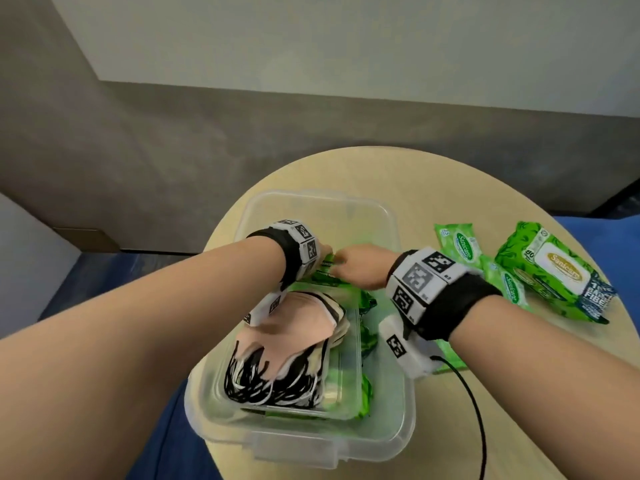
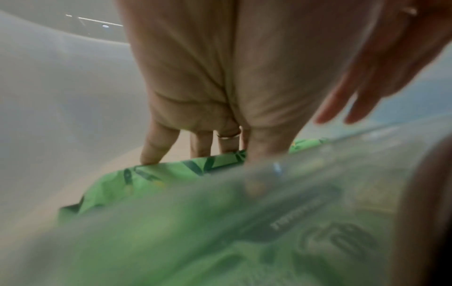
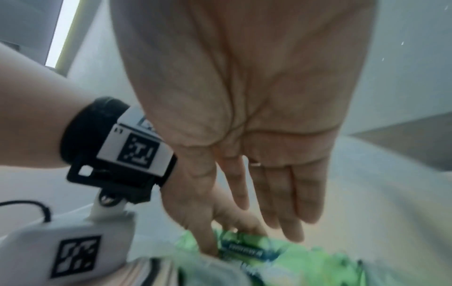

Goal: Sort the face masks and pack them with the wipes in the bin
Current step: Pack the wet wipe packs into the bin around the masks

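Both hands are in the bin (image 1: pixel 388 216), meeting at the far end of a green wipes pack (image 1: pixel 325 268). Left hand (image 2: pixel 220 87): fingers curled down over the pack's far edge, thumb on its near face, so it's gripping the pack. Right hand (image 1: pixel 360 268): fingers straight and together, hovering just beside the left w/ nothing in it. The pack's long axis seems to run across the bin, though blur makes that hard to confirm.

Masks (image 1: pixel 298 327) sit stacked in the bin's near half, straps fanned toward the person, directly below the left forearm. More green packs lie along the bin's right side.

Still out on the table (image 1: pixel 381 174), right of the bin: a big pack (image 1: pixel 554 271) and at least two small ones (image 1: pixel 457 240). The right hand is nearer to them. The bin's right wall stands between.
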`<state>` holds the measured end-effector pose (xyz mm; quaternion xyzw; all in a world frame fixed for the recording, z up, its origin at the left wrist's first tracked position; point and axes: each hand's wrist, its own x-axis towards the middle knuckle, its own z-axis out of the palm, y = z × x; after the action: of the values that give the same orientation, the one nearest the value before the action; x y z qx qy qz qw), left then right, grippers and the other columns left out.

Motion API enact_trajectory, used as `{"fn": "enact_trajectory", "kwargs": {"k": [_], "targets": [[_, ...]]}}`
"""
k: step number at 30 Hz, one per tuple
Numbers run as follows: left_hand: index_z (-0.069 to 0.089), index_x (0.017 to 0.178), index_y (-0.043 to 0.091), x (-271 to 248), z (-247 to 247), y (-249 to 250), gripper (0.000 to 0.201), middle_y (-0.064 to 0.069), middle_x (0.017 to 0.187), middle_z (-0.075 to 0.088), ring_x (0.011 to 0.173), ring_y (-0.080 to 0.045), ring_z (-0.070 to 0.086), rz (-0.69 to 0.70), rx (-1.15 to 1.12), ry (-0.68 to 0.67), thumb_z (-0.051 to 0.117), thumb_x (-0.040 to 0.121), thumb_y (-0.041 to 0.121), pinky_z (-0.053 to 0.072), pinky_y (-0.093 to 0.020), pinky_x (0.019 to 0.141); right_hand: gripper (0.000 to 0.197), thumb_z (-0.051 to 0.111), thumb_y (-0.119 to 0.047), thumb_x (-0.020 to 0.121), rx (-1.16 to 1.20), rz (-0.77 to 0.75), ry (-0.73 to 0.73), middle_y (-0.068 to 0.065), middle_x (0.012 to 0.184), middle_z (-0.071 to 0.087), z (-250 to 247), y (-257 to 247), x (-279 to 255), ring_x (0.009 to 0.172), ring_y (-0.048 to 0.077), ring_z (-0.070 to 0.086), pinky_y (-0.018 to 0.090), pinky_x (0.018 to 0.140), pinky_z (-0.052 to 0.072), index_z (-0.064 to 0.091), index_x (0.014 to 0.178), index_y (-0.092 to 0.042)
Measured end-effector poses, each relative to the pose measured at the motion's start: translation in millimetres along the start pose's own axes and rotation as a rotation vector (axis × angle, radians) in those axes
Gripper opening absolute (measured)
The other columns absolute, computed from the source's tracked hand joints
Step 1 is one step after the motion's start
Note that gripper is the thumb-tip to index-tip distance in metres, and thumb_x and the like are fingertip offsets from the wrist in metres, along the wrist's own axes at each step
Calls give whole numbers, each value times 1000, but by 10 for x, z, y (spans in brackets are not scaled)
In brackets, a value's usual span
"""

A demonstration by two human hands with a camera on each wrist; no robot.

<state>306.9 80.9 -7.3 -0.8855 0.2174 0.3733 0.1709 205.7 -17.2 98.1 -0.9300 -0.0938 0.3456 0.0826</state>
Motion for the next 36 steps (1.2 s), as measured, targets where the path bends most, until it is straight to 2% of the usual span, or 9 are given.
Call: {"fn": "enact_trajectory", "kwargs": {"k": [3,7,12,21,25,27,29,32,36], "targets": [[26,143,8,-670,-126,180,60,-16,136,47,120,-30,50,3,-65,-2,55,92,19,38,-28,77,41,38,-8,95,44,41,158,17,139,44,-113,199,-37,129,28,38,31,102,35,42,136,-7],[10,149,9,-744,-38,299,81,-12,155,19,140,-29,24,-37,-241,54,54,91,44,26,-37,109,51,40,-3,91,56,42,234,17,150,20,-143,308,-116,139,29,21,36,111,25,37,140,-17],[-3,150,12,-803,-37,298,82,-8,158,-1,145,-27,6,-39,-266,11,45,94,47,13,-37,114,51,36,-3,92,-99,33,89,13,156,-6,-86,344,-147,144,29,-4,45,116,10,33,142,-12],[6,150,10,-909,-69,327,65,-14,157,9,143,-29,15,-31,-397,-92,42,96,20,23,-34,110,60,28,5,90,-110,49,3,15,154,-18,-121,319,-91,142,34,-13,52,114,10,20,147,-12],[7,149,7,-945,-23,338,61,-16,156,10,142,-28,16,-28,-402,-83,38,98,16,22,-33,111,57,29,3,91,-91,49,30,18,154,-15,-107,265,-54,142,36,-8,49,115,12,22,146,-8],[6,149,6,-926,-10,323,59,-14,157,8,144,-26,13,-23,-396,-45,35,99,17,20,-30,111,55,33,3,92,46,3,91,14,155,-11,-115,326,-82,144,31,0,38,115,14,27,145,-10],[7,149,6,-979,-22,318,54,-13,157,8,144,-24,12,5,-282,-14,29,101,17,19,-26,109,52,40,2,92,285,-86,181,10,157,3,-109,461,-132,143,24,16,25,109,19,36,142,-12],[19,147,3,-951,-24,271,46,-13,155,18,141,-24,23,39,-102,32,24,103,18,19,-27,111,45,46,4,89,695,-185,345,10,146,38,-73,781,-259,134,19,36,26,107,28,50,131,-10],[33,144,12,-1053,-145,248,43,-6,150,33,136,-20,35,-5,-109,178,30,102,21,25,-23,106,39,45,10,86,786,-67,628,9,122,61,-87,1583,-430,119,19,54,23,99,38,60,117,-7]]}}
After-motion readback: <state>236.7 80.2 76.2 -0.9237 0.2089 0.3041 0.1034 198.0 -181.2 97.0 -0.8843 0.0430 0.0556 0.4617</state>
